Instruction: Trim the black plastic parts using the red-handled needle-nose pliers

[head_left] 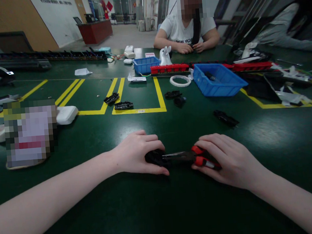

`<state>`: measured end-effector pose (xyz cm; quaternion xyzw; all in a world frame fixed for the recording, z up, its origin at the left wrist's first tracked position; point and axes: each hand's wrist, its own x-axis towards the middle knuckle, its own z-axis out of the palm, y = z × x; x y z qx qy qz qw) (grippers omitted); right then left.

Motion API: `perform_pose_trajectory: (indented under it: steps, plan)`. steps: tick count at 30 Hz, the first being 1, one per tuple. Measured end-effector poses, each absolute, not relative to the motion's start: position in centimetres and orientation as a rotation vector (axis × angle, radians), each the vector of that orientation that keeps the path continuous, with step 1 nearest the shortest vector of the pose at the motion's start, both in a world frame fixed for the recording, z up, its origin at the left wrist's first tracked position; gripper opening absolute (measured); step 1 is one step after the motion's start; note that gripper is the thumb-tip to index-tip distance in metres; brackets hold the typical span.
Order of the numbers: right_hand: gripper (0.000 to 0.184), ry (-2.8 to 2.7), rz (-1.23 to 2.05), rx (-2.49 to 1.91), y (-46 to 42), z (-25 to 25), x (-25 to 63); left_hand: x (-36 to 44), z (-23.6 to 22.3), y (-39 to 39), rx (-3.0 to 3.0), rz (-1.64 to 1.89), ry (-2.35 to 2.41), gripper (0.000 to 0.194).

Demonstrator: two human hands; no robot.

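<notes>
My left hand [139,152] is curled over a small black plastic part [154,157] and pins it to the green table [163,210]. My right hand [226,160] is wrapped round the red handles of a pair of pliers [194,156]. The dark jaws of the pliers reach left to the black part. Both hands rest on the table near its front middle.
Several loose black parts [123,105] lie around the yellow floor-tape lines. A large blue bin [218,79], a small blue bin [145,64], a tape roll [180,80] and red parts [170,68] stand further back. Another person [188,29] sits across the table. A white box [66,114] lies at left.
</notes>
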<state>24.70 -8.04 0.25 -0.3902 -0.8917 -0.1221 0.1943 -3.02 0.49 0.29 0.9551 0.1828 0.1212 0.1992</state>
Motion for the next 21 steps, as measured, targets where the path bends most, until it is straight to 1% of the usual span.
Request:
perform_pose_trajectory:
  steps: [5, 11, 21]
  plan:
    - [0.033, -2.461, -0.268, -1.192, -7.92, 0.1, 24.85, -2.99, 0.53, 0.37, 2.612, 0.314, 0.614, 0.039]
    - [0.034, -2.455, -0.281, -1.222, -7.99, -0.08, 24.76, -2.75, 0.71, 0.34, 2.608, 0.259, 0.647, 0.048]
    - [0.036, -2.383, -0.21, -1.273, -7.72, -0.42, 25.23, -2.72, 0.63, 0.36, 2.62, 0.278, 0.611, 0.04]
